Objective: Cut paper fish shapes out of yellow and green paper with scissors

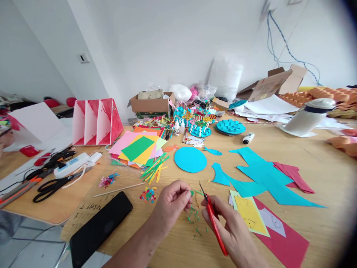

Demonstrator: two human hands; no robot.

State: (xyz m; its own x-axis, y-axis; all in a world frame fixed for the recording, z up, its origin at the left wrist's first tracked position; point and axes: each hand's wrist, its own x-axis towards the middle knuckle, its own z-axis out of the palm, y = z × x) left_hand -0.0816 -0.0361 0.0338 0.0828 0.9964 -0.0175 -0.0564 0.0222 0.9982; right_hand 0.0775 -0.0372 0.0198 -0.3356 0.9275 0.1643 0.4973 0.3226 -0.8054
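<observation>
In my right hand (pixel 227 223) is a pair of red-handled scissors (pixel 213 219), its narrow blades pointing up and away from me. My left hand (pixel 175 199) pinches a small green paper piece (pixel 192 193) close to the blade tips. Tiny green paper scraps (pixel 196 217) are scattered on the table below and between my hands. Left of my left hand lies a small pile of coloured paper dots (pixel 148 194). Green and yellow paper strips (pixel 156 167) are fanned out behind it. A blue paper circle (pixel 190 159) lies flat beyond both hands.
A black phone (pixel 102 227) and a thin stick (pixel 119 190) lie at left, near black scissors (pixel 52 186). Stacked coloured sheets (pixel 139 149) sit behind. Blue paper offcuts (pixel 264 175) and a red sheet (pixel 290 238) lie at right. Glue bottles (pixel 176 127) stand farther back.
</observation>
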